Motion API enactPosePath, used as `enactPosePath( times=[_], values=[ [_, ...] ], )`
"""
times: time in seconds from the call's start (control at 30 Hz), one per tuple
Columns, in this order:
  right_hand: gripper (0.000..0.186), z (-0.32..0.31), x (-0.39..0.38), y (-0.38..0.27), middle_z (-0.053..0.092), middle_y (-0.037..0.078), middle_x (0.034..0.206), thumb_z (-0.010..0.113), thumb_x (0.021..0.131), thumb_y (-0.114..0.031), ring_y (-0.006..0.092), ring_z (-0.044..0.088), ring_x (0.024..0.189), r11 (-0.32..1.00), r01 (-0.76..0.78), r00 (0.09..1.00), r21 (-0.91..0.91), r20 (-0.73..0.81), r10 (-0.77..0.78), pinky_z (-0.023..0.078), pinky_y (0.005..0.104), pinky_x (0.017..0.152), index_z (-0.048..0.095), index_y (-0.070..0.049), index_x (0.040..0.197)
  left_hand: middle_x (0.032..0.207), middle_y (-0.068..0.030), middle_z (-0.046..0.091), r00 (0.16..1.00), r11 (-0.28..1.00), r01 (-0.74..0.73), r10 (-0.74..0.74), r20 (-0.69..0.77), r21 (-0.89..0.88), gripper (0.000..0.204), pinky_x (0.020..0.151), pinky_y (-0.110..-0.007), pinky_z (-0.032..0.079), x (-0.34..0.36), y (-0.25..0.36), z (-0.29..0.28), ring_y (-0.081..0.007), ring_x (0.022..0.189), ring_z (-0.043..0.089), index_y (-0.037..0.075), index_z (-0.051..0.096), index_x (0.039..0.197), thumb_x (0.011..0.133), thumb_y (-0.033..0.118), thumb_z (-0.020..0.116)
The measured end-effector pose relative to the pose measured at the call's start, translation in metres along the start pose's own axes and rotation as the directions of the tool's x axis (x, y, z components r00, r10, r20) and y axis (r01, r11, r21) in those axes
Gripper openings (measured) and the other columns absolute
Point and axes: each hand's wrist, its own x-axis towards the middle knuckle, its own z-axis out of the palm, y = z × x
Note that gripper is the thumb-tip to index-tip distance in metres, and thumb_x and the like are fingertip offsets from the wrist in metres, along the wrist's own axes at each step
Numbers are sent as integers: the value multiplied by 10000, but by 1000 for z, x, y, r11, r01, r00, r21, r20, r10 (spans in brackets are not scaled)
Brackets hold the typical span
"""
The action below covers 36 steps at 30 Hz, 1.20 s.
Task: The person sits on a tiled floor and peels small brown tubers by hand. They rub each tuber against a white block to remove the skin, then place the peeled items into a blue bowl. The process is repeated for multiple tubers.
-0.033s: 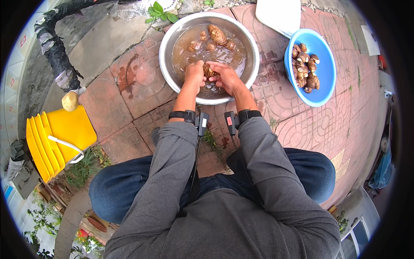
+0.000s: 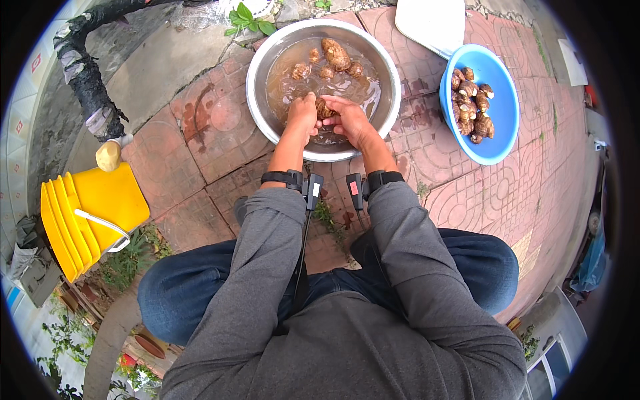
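Over the near side of a steel basin (image 2: 257,107) of muddy water, both my hands are closed around one brown, ringed taro (image 2: 325,107). My left hand (image 2: 303,115) grips its left side, and my right hand (image 2: 349,121) holds it from the right with bent fingers. Part of this taro is hidden by the fingers. Toward the basin's far side, several more taros (image 2: 337,55) sit in the cloudy water, one clearly larger than the others.
A blue plastic bowl (image 2: 505,110) with several taros (image 2: 465,107) stands to the right, beside a white board-like piece (image 2: 433,23). On the left are a yellow bucket (image 2: 113,193) lying on its side and a dark, bent branch (image 2: 87,80). Red patterned paving (image 2: 213,147) lies beneath.
My left hand has shifted slightly to the right on the taro. The right hand looks almost the same, and the other taros stay where they were.
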Motion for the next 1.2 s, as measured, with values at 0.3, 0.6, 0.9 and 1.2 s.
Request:
enactPosePath(
  times=[0.3, 0.6, 0.9, 1.2],
  values=[
    [351, 11, 31, 17, 721, 214, 910, 637, 888, -354, 351, 697, 886, 839, 249, 838, -484, -327, -437, 525, 409, 809, 734, -19, 928, 949, -121, 610, 823, 845, -531, 532, -199, 64, 308, 580, -301, 484, 5, -38, 39, -146, 792, 568, 2, 514, 1062, 1052, 309, 494],
    [253, -1, 7, -5, 607, 16, 696, 667, 932, -306, 96, 497, 525, 988, 118, 978, 95, -183, -99, 330, 261, 428, 695, -74, 1031, 888, -116, 626, 928, 875, -327, 369, 53, -358, 240, 488, -263, 457, -7, -27, 30, -161, 606, 631, 50, 415, 1189, 1071, 256, 451],
    [339, -7, 21, -6, 648, 94, 724, 673, 914, -338, 190, 584, 562, 989, 21, 926, -150, -371, -76, 487, 347, 481, 709, -6, 856, 955, -45, 614, 825, 824, -558, 563, 42, -98, 162, 586, -261, 446, 1, -41, 33, -86, 729, 541, 47, 535, 1136, 1021, 159, 556],
    [392, 20, 12, 10, 694, 216, 960, 613, 959, -302, 301, 690, 852, 870, 267, 891, -416, -238, -387, 526, 395, 820, 578, 25, 1172, 693, -24, 571, 979, 873, -206, 181, -97, -442, 310, 405, -258, 376, 8, -23, 27, -118, 467, 462, 61, 571, 908, 1068, 254, 389]
  ],
)
